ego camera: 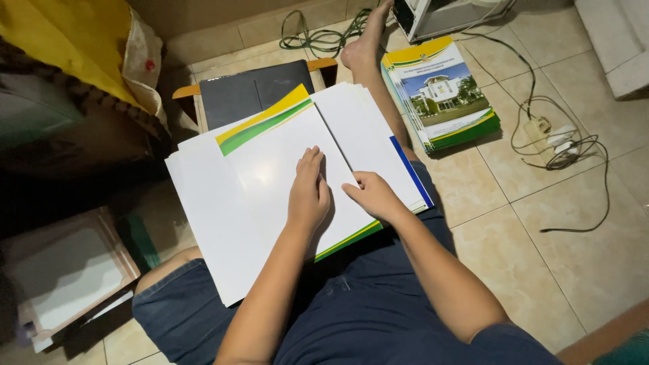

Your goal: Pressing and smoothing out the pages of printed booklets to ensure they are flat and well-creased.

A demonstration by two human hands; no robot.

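Observation:
A pile of white glossy sheets (223, 203) rests on my lap. The top sheet (270, 162) has a yellow and green band at its far corner and a green edge near me. My left hand (308, 192) lies flat on this top sheet, palm down, fingers together. My right hand (373, 195) presses its thumb and fingers on the sheet's right edge, where it meets another white sheet with a blue edge (368, 135). Neither hand lifts anything.
A stack of printed covers with a building photo (443, 94) lies on the tiled floor to the right, beside my outstretched leg (368, 54). A dark board (253, 91) lies ahead. Cables and a power strip (547, 138) trail at right. A tray of sheets (64, 270) sits at left.

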